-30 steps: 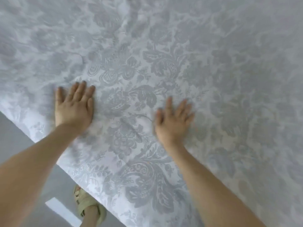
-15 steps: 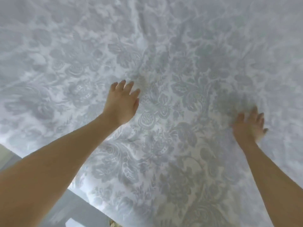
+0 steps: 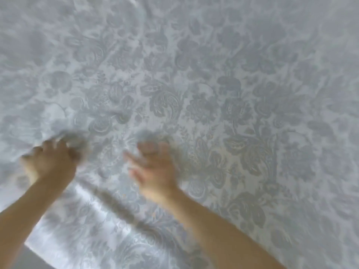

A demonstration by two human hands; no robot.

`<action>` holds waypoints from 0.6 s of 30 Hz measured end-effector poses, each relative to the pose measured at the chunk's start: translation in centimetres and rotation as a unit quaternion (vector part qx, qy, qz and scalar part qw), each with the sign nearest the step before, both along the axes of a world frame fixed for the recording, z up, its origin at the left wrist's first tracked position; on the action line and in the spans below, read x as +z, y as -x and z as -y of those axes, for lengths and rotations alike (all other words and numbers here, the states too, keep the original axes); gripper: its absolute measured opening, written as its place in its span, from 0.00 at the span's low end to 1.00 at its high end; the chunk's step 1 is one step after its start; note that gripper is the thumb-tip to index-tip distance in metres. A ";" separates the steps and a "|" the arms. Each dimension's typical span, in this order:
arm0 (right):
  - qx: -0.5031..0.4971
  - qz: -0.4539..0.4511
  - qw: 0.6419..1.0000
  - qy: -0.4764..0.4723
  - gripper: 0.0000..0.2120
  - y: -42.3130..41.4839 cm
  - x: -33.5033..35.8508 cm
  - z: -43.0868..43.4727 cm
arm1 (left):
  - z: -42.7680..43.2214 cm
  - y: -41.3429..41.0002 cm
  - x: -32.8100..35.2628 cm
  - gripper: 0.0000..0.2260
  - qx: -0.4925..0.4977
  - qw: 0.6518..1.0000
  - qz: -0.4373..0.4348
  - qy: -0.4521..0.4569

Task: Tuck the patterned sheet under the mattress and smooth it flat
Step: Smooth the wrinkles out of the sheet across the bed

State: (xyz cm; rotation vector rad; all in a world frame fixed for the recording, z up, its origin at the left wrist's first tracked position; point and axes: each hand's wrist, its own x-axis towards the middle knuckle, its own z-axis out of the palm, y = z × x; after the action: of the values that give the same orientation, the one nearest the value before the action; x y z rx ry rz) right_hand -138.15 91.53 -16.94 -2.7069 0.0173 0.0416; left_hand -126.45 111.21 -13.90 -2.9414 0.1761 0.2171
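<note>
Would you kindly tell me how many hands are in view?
2. The left hand is at lower left; the right hand is beside it, nearer centre, both over the pale grey floral sheet.

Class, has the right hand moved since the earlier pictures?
Yes: the right hand has drawn back across the patterned sheet toward the near mattress edge.

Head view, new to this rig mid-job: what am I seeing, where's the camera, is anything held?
No machine: these are a person's two bare hands, filmed by one head-worn camera looking down. The patterned sheet fills the picture; its edge drops toward grey floor at lower left. The left hand lies on the sheet, fingers seemingly curled, too blurred to tell if it grips fabric. The right hand looks open, holding nothing.
</note>
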 end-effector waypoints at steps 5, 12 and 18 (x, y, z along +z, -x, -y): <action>-0.424 -0.085 0.891 0.139 0.28 0.0 -0.6 21.4 | 9.2 -6.6 -0.2 0.15 -0.195 0.973 0.053 0.112; -0.561 -0.213 0.792 0.114 0.29 -10.9 -4.1 18.7 | 11.2 -18.6 -5.5 0.24 -0.327 0.944 -0.011 0.041; -0.237 -0.088 0.956 0.147 0.27 -32.5 -5.1 -4.7 | -7.0 -34.1 -6.5 0.22 -0.175 0.979 0.075 0.074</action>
State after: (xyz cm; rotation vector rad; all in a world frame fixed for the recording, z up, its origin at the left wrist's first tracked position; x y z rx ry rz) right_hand -105.67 96.21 -22.04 -2.9045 0.7803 0.1456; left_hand -92.35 118.20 -20.44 -2.9881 0.7063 -0.0718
